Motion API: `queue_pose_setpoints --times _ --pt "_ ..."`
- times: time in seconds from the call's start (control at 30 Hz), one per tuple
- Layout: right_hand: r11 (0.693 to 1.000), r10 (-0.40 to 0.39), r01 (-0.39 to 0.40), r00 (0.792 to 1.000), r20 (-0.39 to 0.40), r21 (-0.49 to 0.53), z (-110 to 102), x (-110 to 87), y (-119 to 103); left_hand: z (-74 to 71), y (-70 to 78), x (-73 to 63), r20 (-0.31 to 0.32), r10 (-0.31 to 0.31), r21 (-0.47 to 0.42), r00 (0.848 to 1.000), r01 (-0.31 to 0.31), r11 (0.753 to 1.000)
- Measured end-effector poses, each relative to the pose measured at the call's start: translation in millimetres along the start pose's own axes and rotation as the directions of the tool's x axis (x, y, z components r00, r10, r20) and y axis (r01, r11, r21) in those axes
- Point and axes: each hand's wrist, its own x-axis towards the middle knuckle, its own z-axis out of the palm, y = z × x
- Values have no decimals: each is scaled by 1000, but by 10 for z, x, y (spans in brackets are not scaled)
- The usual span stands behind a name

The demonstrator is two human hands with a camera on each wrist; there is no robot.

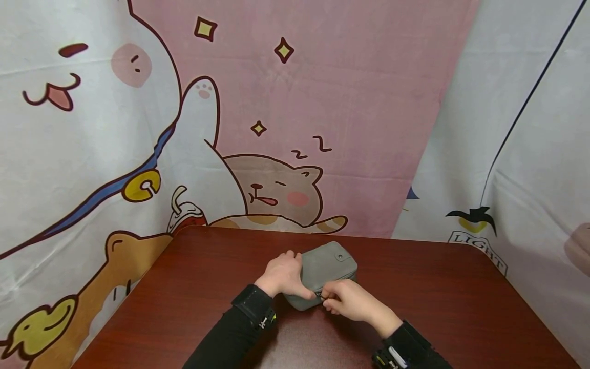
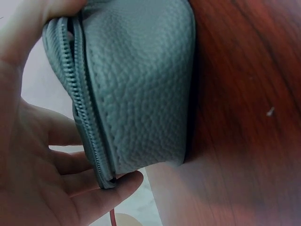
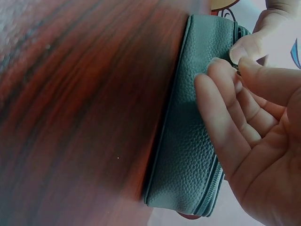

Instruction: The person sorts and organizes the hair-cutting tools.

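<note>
A grey-green zippered pouch [image 1: 325, 264] of pebbled leather lies on the table, a small snap on its top. My left hand [image 1: 287, 275] grips its left end, thumb on the near side and fingers spread over the far side. In the left wrist view, the zipper [image 2: 77, 89] runs along the pouch's upper edge and gapes a little near the thumb. At the near side, my right hand [image 1: 349, 301] pinches the zipper pull [image 3: 236, 69] between thumb and forefinger, close to the left thumb. The pull is mostly hidden by those fingertips.
The reddish-brown wooden table [image 1: 438, 292] has rounded far corners. Behind it hangs a cartoon-printed cloth [image 1: 359, 128], with a second pale cloth [image 1: 530, 128] on the right. Both wrists carry black straps [image 1: 252, 306]. Part of another person's hand [image 1: 580, 248] shows at the right edge.
</note>
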Motion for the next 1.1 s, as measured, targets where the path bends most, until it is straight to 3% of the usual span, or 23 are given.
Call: queue_pose_setpoints --times 0.23,0.5,0.77,1.1 --pt "993 -20 21 1000 8 -113 -62 -28 0 -17 11 -6 -9 26 20 1000 -26 999" --pt "977 -111 95 991 -78 -189 -211 -97 8 -25 1 19 5 61 28 998 -61 998" --pt "919 -212 132 960 -181 -372 -351 -70 76 -59 2 48 41 77 -5 996 -77 997" --pt "863 -160 90 982 -100 -497 -383 -28 208 -80 11 68 67 131 -17 989 -130 991"
